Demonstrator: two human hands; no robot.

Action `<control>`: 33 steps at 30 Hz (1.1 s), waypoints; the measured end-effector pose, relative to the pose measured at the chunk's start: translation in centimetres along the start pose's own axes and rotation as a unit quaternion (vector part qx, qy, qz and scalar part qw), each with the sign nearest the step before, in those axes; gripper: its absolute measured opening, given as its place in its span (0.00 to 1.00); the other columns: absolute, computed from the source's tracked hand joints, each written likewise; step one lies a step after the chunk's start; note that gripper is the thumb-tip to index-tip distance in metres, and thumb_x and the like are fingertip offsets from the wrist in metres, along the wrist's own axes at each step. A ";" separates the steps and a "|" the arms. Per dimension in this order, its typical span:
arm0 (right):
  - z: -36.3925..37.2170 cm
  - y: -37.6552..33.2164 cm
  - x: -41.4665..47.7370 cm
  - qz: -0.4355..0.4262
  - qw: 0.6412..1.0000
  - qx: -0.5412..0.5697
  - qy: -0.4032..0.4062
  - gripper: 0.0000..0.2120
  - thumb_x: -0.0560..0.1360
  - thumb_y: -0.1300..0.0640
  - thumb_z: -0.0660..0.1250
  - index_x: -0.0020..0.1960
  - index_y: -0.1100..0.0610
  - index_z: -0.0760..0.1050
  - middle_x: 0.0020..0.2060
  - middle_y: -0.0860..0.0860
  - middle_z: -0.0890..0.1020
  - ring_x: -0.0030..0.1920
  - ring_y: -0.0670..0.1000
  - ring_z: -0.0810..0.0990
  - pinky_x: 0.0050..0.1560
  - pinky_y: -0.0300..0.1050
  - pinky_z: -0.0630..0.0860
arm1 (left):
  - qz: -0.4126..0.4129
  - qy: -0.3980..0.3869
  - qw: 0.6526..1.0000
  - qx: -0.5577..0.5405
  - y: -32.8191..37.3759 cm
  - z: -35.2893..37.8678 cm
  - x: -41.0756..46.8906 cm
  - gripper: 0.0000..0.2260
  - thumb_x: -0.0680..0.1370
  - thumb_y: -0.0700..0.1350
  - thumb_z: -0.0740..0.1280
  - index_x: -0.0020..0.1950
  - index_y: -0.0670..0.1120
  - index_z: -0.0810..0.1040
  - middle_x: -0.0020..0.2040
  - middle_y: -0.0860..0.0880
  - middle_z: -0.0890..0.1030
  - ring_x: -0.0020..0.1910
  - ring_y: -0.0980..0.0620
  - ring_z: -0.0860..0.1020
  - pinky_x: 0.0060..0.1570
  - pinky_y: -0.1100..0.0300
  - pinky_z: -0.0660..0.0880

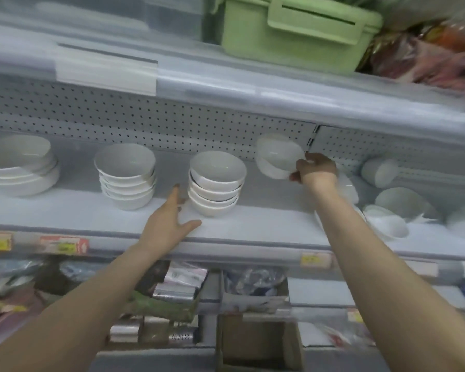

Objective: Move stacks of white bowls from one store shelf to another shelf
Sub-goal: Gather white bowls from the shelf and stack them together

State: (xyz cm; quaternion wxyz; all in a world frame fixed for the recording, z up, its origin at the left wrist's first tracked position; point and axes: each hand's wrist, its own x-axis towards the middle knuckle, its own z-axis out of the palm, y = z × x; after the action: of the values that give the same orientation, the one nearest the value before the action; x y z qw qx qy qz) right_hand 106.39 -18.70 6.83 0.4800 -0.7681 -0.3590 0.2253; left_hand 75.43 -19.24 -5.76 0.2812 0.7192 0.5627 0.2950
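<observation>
On the grey middle shelf [266,226] stand two stacks of white bowls, one at the centre [216,183] and one to its left [126,175]. My right hand [316,169] grips a short stack of white bowls [277,157], tilted and lifted above the shelf near the pegboard back. My left hand [169,221] hovers with straight fingers just left of the centre stack, its thumb near the base of that stack. Whether it touches the bowls I cannot tell.
Wider white bowls [19,167] sit at the far left. More white bowls and cups [397,205] crowd the right end. A green lidded box [295,33] stands on the shelf above. Packaged goods and a cardboard box [258,342] fill the shelves below.
</observation>
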 end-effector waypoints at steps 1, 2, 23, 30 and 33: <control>-0.3 -0.1 -1.2 0.002 1.000 0.005 0.009 0.16 0.74 0.59 0.62 0.62 0.58 0.75 0.19 0.47 0.78 0.22 0.41 0.78 0.36 0.42 0.77 | 0.014 -0.002 1.000 0.007 -0.6 -0.6 -0.5 0.41 0.73 0.53 0.75 0.80 0.46 0.57 0.67 0.48 0.77 0.63 0.47 0.77 0.62 0.51 0.74; -0.4 -0.1 -2.4 -0.003 1.000 0.015 0.018 0.16 0.73 0.59 0.62 0.60 0.59 0.76 0.20 0.49 0.79 0.23 0.43 0.78 0.35 0.41 0.76 | 0.028 -0.001 1.000 0.009 -1.2 -1.2 -1.0 0.37 0.74 0.53 0.75 0.78 0.46 0.63 0.65 0.48 0.78 0.61 0.47 0.77 0.62 0.51 0.75; 14.2 -11.6 -14.6 -0.084 0.989 0.020 -0.119 0.15 0.73 0.62 0.61 0.57 0.57 0.79 0.23 0.52 0.81 0.22 0.46 0.77 0.29 0.35 0.72 | -0.013 0.062 0.995 -0.078 -7.9 -12.6 -0.1 0.52 0.63 0.53 0.83 0.78 0.48 0.56 0.73 0.51 0.67 0.68 0.52 0.69 0.64 0.57 0.68; 19.2 -12.5 -14.2 -0.111 0.972 -0.084 -0.189 0.14 0.68 0.60 0.62 0.50 0.54 0.81 0.25 0.50 0.83 0.36 0.52 0.85 0.52 0.53 0.82 | 0.013 0.043 0.982 -0.182 -8.1 -12.8 1.9 0.47 0.57 0.63 0.79 0.71 0.58 0.61 0.65 0.59 0.73 0.63 0.59 0.73 0.59 0.62 0.70; 20.2 -12.1 -14.5 -0.109 0.967 -0.112 -0.201 0.09 0.66 0.62 0.62 0.38 0.55 0.80 0.25 0.52 0.83 0.40 0.56 0.85 0.51 0.56 0.81 | 0.007 0.041 0.986 -0.159 -8.1 -12.7 2.0 0.51 0.57 0.65 0.77 0.74 0.54 0.59 0.65 0.59 0.72 0.64 0.55 0.74 0.58 0.59 0.70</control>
State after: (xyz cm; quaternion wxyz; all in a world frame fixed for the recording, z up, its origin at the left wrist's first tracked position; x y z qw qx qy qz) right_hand 79.06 -14.83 8.87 0.3304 -0.7121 -0.5525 0.2802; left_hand 61.13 -14.69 -3.03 0.3669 0.6561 0.5148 0.4122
